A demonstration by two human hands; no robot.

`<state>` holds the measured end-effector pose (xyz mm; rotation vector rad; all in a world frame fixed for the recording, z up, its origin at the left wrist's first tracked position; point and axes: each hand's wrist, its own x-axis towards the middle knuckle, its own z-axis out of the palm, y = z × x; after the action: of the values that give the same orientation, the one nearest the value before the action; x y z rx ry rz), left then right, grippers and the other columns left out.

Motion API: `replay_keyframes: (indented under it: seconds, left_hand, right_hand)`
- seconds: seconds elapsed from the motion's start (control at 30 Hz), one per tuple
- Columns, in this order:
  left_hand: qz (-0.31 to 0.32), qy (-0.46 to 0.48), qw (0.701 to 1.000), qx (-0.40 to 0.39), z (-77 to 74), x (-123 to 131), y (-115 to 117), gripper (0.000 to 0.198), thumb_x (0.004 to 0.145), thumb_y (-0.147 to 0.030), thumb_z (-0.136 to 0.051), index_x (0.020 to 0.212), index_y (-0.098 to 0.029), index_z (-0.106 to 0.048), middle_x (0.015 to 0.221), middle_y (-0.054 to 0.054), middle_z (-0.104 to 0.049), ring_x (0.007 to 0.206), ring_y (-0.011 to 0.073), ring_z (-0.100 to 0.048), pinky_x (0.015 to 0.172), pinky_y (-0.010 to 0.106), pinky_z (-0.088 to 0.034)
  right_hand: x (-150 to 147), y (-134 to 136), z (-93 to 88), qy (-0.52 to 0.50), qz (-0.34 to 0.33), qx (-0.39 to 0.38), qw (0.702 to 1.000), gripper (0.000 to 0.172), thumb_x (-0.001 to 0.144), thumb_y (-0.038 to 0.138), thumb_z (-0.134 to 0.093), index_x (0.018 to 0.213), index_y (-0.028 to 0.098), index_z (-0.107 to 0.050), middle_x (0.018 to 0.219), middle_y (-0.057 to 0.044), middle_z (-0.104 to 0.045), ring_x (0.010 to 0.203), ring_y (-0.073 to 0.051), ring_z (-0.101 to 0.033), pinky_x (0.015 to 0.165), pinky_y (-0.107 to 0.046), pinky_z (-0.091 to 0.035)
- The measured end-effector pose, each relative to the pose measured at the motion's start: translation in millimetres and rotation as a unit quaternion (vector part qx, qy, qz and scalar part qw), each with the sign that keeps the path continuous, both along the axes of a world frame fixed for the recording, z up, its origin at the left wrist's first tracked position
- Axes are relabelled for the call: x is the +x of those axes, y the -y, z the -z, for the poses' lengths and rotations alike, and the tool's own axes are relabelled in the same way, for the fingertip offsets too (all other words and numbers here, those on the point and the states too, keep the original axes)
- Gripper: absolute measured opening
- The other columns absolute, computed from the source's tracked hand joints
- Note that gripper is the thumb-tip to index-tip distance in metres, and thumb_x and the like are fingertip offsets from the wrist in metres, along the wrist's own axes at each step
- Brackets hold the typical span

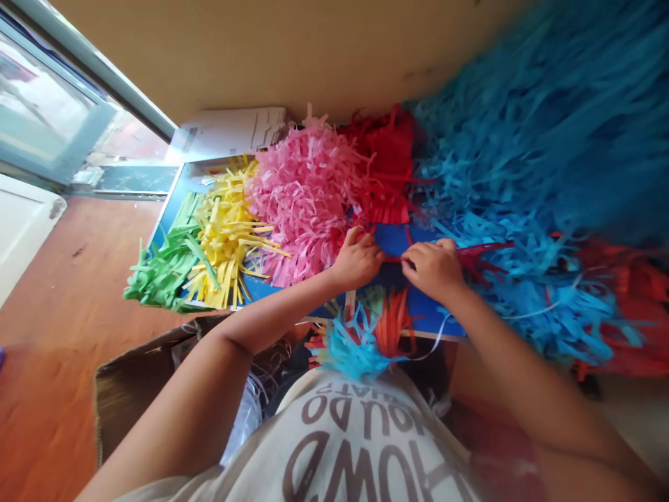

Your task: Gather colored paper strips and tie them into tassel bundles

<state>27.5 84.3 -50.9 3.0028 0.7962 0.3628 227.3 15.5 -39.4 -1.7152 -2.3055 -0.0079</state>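
My left hand (358, 259) and my right hand (433, 269) are closed on one red fringed paper strip (391, 260), which runs taut between them above the blue table (389, 240). Dark red fringe ends stick out past my right hand. Just beyond my hands lies a stack of red fringed paper (387, 164). Pink fringed paper (308, 195) is heaped beside my left hand. Near my body, at the table's front edge, a light blue fringe bunch (352, 345) and an orange fringe bunch (393, 321) hang with a white string (442, 335).
Yellow fringes (224, 230) and green fringes (167, 261) cover the table's left end. A large blue fringe mass (523, 146) rises at the right, with red paper (642, 321) next to it. White sheets (230, 132) lie by the wall. A cardboard box (136, 390) stands below left.
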Motion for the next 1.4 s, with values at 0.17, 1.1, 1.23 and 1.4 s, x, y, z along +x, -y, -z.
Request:
replay_keyframes:
  seconds: [0.17, 1.1, 1.23, 1.4]
  left_hand:
    - [-0.008, 0.034, 0.999, 0.009, 9.3, -13.5, 3.7, 0.026, 0.099, -0.025, -0.048, 0.086, -0.024, -0.071, 0.087, 0.002, -0.072, 0.108, 0.0235, -0.06, 0.112, 0.054, -0.029]
    - [-0.11, 0.071, 0.978, -0.164, 11.1, -31.8, -1.9, 0.028, 0.096, -0.041, -0.056, 0.083, -0.024, -0.074, 0.093, 0.004, -0.074, 0.095, 0.023, -0.06, 0.092, 0.047, -0.032]
    - [-0.126, 0.048, 0.978, -0.157, 9.2, -25.0, -3.3, 0.025, 0.091, -0.038, -0.061, 0.076, -0.022, -0.072, 0.086, 0.005, -0.072, 0.091, 0.0239, -0.059, 0.089, 0.047, -0.033]
    - [-0.127, 0.024, 0.983, -0.131, 7.7, -21.6, -5.7, 0.024, 0.091, -0.039, -0.062, 0.077, -0.021, -0.071, 0.082, 0.007, -0.071, 0.09, 0.0261, -0.058, 0.09, 0.048, -0.035]
  right_hand:
    - [-3.6, 13.8, 5.4, 0.047, -0.028, 0.023, 0.998, 0.023, 0.097, 0.019, -0.049, 0.088, 0.021, -0.071, 0.089, -0.004, -0.072, 0.086, -0.021, -0.053, 0.079, -0.039, -0.023]
    - [36.4, 17.9, 27.7, -0.185, 0.116, -0.05, 0.975, 0.024, 0.089, 0.036, -0.063, 0.07, 0.022, -0.068, 0.082, -0.004, -0.068, 0.081, -0.021, -0.062, 0.079, -0.037, -0.044]
    - [35.2, 15.3, 27.4, -0.176, 0.127, -0.066, 0.974, 0.024, 0.087, 0.034, -0.063, 0.066, 0.022, -0.065, 0.081, -0.005, -0.067, 0.081, -0.021, -0.06, 0.076, -0.037, -0.043]
    - [29.5, 15.3, 20.0, -0.122, 0.153, -0.066, 0.978, 0.017, 0.084, 0.032, -0.065, 0.071, 0.021, -0.065, 0.081, -0.005, -0.067, 0.081, -0.022, -0.058, 0.073, -0.037, -0.036]
